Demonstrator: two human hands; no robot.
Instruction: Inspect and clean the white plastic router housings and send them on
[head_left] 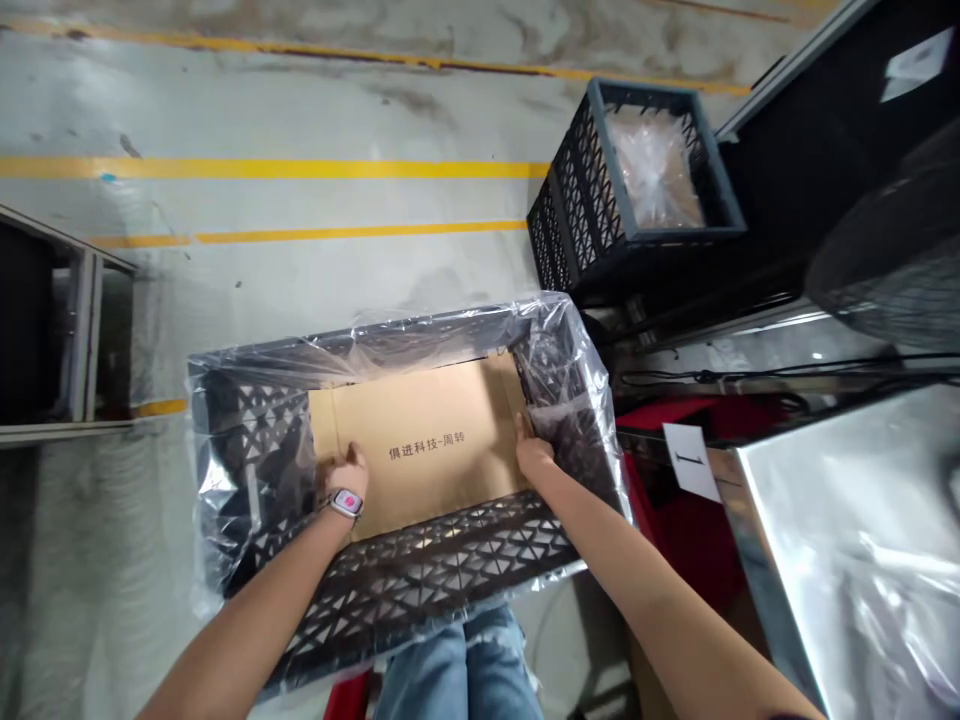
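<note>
A flat brown cardboard piece (pixel 427 490) with dark printed characters lies inside a black lattice-walled plastic crate (pixel 450 580). Clear plastic film (pixel 596 400) lines the crate and folds over its rim. At the cardboard's left end is my left hand (pixel 349 472), with a smartwatch on the wrist and its fingers closed on the edge. My right hand (pixel 534 455) grips the opposite end, its index finger lying along the side. The fingertips under the cardboard are hidden.
Behind on the right stands a dark crate (pixel 637 236) holding a plastic-wrapped brown item. A metal-topped table (pixel 847 520) with film on it is at the right, near a fan (pixel 892 240) and cables. A metal-framed unit (pixel 91 330) stands left. Yellow lines (pixel 300 168) mark the floor.
</note>
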